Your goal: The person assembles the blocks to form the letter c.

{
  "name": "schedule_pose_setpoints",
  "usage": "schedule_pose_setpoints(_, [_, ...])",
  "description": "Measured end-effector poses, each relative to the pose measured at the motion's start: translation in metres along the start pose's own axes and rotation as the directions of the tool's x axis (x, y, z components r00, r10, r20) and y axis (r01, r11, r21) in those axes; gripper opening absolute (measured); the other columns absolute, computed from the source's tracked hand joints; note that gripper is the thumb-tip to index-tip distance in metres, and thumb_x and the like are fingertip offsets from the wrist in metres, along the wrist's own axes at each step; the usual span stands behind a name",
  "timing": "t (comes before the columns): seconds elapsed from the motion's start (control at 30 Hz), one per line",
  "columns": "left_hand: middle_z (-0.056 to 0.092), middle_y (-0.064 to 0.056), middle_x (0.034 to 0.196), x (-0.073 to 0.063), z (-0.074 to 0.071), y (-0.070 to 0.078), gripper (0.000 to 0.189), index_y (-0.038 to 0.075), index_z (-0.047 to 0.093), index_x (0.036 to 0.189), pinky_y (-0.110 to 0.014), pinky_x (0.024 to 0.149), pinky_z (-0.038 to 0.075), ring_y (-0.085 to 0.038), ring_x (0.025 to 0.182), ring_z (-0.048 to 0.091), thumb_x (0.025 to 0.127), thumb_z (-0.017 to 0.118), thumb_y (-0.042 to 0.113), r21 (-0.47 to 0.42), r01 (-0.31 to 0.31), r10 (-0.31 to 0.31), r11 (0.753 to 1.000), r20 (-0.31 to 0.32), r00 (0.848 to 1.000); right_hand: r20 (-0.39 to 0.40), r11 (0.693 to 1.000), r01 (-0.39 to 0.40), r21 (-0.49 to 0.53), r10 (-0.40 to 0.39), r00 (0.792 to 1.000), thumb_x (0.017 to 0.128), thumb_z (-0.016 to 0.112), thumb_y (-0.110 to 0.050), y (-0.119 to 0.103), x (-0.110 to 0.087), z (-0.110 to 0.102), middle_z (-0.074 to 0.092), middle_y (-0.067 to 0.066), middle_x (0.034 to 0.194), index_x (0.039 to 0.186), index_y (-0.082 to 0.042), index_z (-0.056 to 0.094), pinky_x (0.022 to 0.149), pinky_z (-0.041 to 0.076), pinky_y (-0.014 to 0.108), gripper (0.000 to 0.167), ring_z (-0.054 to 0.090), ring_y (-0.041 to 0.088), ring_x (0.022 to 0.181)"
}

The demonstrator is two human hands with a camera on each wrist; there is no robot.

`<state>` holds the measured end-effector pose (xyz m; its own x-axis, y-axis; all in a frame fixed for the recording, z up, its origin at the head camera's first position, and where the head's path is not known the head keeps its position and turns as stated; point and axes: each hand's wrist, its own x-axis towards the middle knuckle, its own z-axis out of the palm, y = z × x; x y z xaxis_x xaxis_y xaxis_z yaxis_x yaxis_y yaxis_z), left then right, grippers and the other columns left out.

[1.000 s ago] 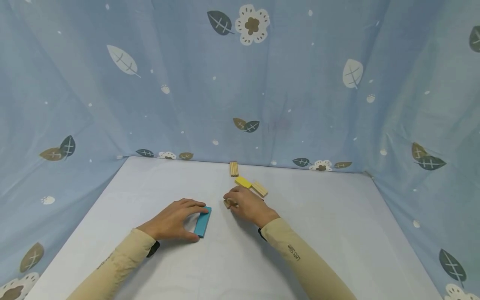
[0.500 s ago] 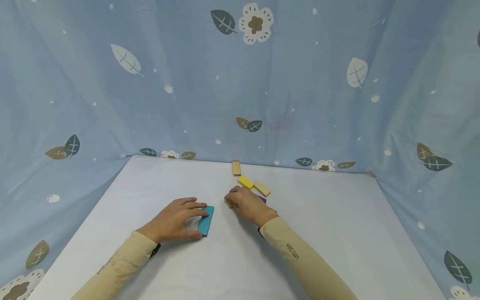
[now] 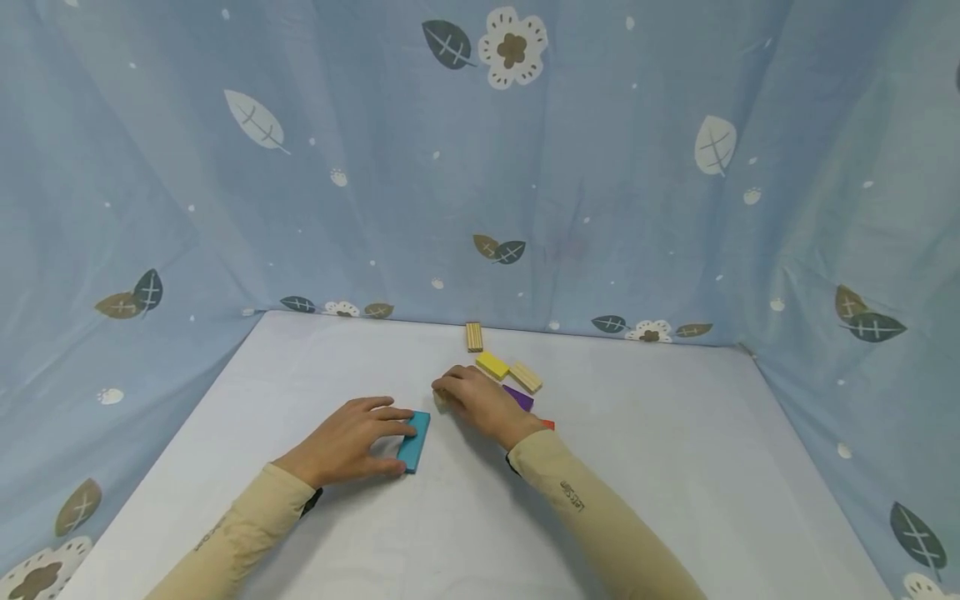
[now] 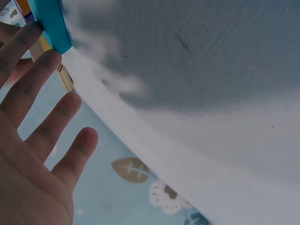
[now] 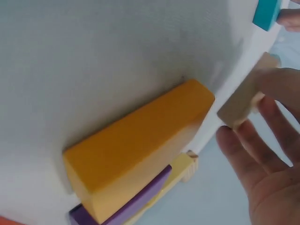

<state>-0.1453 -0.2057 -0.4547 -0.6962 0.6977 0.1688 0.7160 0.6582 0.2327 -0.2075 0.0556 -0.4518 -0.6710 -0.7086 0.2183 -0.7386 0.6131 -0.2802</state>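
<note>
My left hand [image 3: 352, 442] holds a flat blue block [image 3: 415, 443] lying on the white table, thumb at its near end and fingertips at its far end. In the left wrist view the fingertips touch the blue block [image 4: 50, 26], and the outer fingers are spread off it. My right hand [image 3: 480, 404] pinches a plain wooden block [image 5: 243, 93] between thumb and fingers, mostly covered by the hand in the head view. Near that hand, in the right wrist view, an orange block [image 5: 140, 145] lies on the table; the hand hides it in the head view.
To the right and behind the right hand lie a purple block [image 3: 518, 397], a yellow block [image 3: 492, 365], a striped wooden block [image 3: 526, 377] and a partly covered red block [image 3: 548, 425]. Another striped block [image 3: 474, 337] is at the back edge, before a blue patterned curtain [image 3: 375, 167].
My right hand has shifted left with the wooden block, uncovering the purple block and part of the red one. The left hand stays at the blue block. The head view has shifted slightly.
</note>
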Motion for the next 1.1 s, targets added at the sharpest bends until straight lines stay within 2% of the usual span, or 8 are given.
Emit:
schedule_pose_setpoints(0.23, [0.064, -0.002, 0.137, 0.002, 0.002, 0.001, 0.05, 0.021, 0.074, 0.123, -0.058, 0.106, 0.042, -0.04, 0.131, 0.053, 0.083, 0.081, 0.049, 0.0, 0.005, -0.005, 1.0, 0.002, 1.0, 0.068, 1.0, -0.015, 0.02, 0.014, 0.998, 0.101, 0.063, -0.012, -0.001, 0.009, 0.004, 0.065, 0.001, 0.126, 0.128, -0.012, 0.069, 0.104, 0.047, 0.025, 0.027, 0.06, 0.016, 0.119])
schedule_pose_setpoints(0.43, [0.064, -0.003, 0.137, 0.003, 0.003, 0.003, 0.05, 0.02, 0.074, 0.123, -0.058, 0.106, 0.042, -0.04, 0.131, 0.053, 0.083, 0.081, 0.048, -0.006, 0.011, -0.011, 1.0, 0.004, 1.0, 0.146, 0.999, 0.029, 0.042, -0.035, 0.989, 0.102, 0.061, -0.014, 0.004, 0.017, 0.011, 0.066, 0.0, 0.124, 0.127, -0.012, 0.07, 0.104, 0.045, 0.022, 0.027, 0.059, 0.015, 0.118])
schedule_pose_setpoints(1.1, [0.064, -0.007, 0.138, 0.004, 0.005, 0.005, 0.05, 0.017, 0.073, 0.124, -0.059, 0.104, 0.044, -0.042, 0.129, 0.054, 0.085, 0.08, 0.047, -0.007, -0.001, 0.0, 1.0, -0.023, 1.0, 0.137, 0.999, 0.043, -0.007, -0.042, 0.99, 0.101, 0.062, -0.013, 0.002, 0.014, 0.014, 0.065, 0.001, 0.125, 0.127, -0.013, 0.069, 0.105, 0.046, 0.024, 0.026, 0.06, 0.016, 0.12])
